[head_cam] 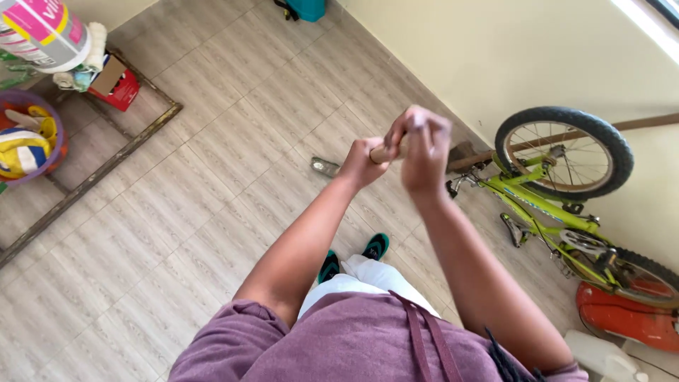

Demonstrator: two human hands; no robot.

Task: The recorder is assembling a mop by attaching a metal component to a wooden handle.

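Both hands up over the tiled floor (pixel 212 163): left hand (pixel 362 161) and right hand (pixel 423 150) are wrapped tight round a wooden handle (pixel 385 151), fists stacked w/ only a short stub showing between them. Shaft runs on toward the wall, prob. to the brush head (pixel 463 151) near the green bike (pixel 559 205). Risk, as I judge it: a wide swing clips the bike's front wheel (pixel 564 152) & knocks it over; can't tell how firm the grip is.

The wooden stick (pixel 385 151) was mostly hidden inside the left hand (pixel 363 163) and right hand (pixel 422 150). The bicycle (pixel 559 205) was cut off at the right edge, its rear wheel partly unseen.
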